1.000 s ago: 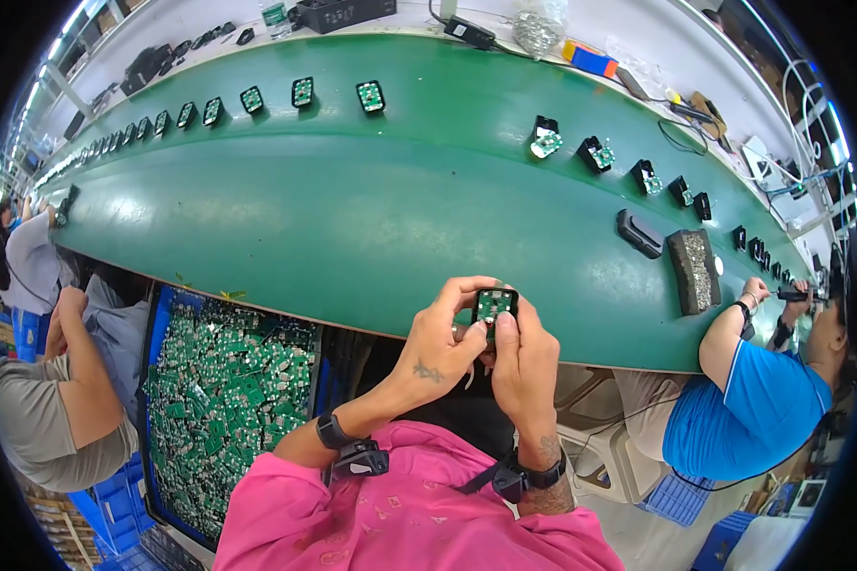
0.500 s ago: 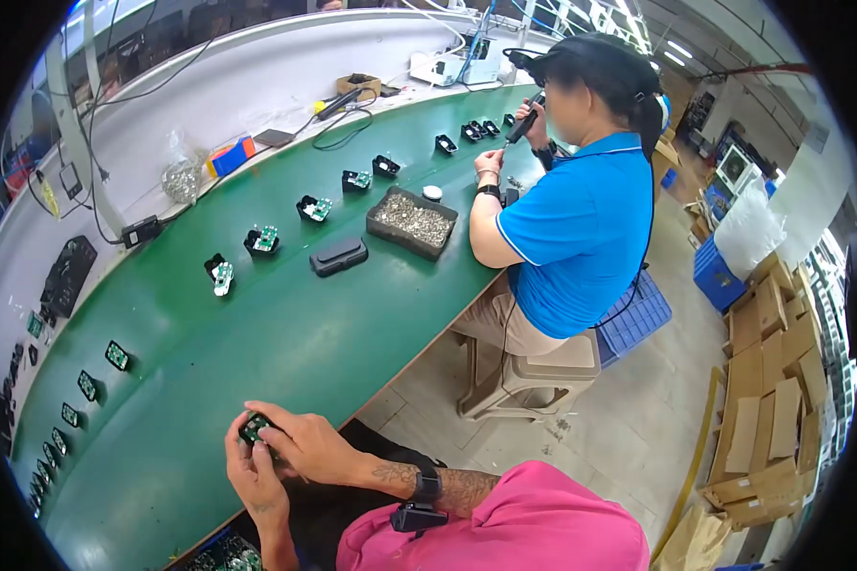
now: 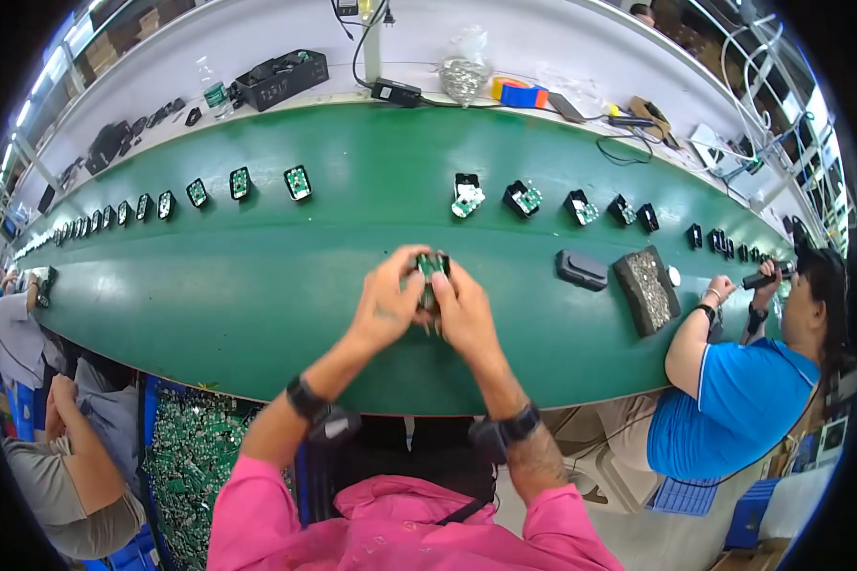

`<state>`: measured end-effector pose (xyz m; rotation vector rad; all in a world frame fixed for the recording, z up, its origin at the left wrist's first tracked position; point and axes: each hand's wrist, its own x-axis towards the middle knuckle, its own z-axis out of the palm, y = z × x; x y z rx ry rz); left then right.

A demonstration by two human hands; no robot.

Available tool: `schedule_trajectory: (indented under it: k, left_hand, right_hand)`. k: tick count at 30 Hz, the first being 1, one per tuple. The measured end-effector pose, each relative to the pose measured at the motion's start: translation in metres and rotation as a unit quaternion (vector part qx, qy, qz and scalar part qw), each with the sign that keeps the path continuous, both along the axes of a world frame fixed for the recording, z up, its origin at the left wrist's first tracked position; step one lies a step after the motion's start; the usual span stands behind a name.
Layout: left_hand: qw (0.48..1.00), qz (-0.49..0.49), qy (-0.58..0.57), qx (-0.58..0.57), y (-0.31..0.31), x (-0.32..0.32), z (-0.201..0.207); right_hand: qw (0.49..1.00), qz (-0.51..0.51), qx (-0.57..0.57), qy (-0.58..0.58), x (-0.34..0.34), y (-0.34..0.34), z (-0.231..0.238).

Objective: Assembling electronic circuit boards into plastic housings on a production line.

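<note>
Both my hands hold a small black housing with a green circuit board over the middle of the green table. My left hand wraps its left side, and my right hand grips the right side with the thumb pressed on the board. The lower part of the piece is hidden by my fingers. Beyond my hands, a row of similar black housings with boards seated in them runs to the left, the closest being a housing. To the right, an open housing has its board tilted partly out, and several more follow.
A black lidded case and a tray of small metal parts lie to the right. A co-worker in blue sits there holding a black tool. A bin of loose circuit boards stands at lower left, beside another person.
My view has swung left, from the right-hand co-worker to the table ahead. The board housing stays in both hands, now held out over the table instead of near its edge.
</note>
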<state>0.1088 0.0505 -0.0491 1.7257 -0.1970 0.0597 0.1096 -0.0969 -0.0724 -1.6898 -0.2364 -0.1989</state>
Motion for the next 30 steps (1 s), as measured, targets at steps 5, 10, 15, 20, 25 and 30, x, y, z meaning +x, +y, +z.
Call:
schedule_trajectory:
  k: [5,10,15,20,25,30]
  left_hand:
    - [0.99,0.13,0.015,-0.05,0.064,0.142,-0.021]
    - [0.923,0.271,-0.066,0.264,0.086,0.183,-0.025]
    - [0.911,0.041,-0.145,0.383,-0.009,0.14,0.003]
    - [0.933,-0.023,-0.08,0.351,-0.034,0.18,-0.015]
    - [0.968,-0.055,-0.08,0.23,-0.027,0.184,-0.031]
    - [0.971,-0.026,-0.141,0.189,-0.024,0.128,-0.002]
  right_hand:
    - [0.961,-0.157,-0.225,-0.043,0.098,-0.051,-0.003]
    - [0.953,-0.126,-0.274,-0.008,0.133,-0.084,-0.023]
    - [0.966,-0.117,-0.231,0.026,0.144,-0.07,-0.003]
    - [0.979,-0.055,-0.068,0.184,0.171,-0.055,-0.004]
    - [0.979,-0.017,-0.117,0.164,0.165,-0.049,-0.001]
    - [0.982,-0.08,-0.158,0.062,0.126,-0.038,0.013]
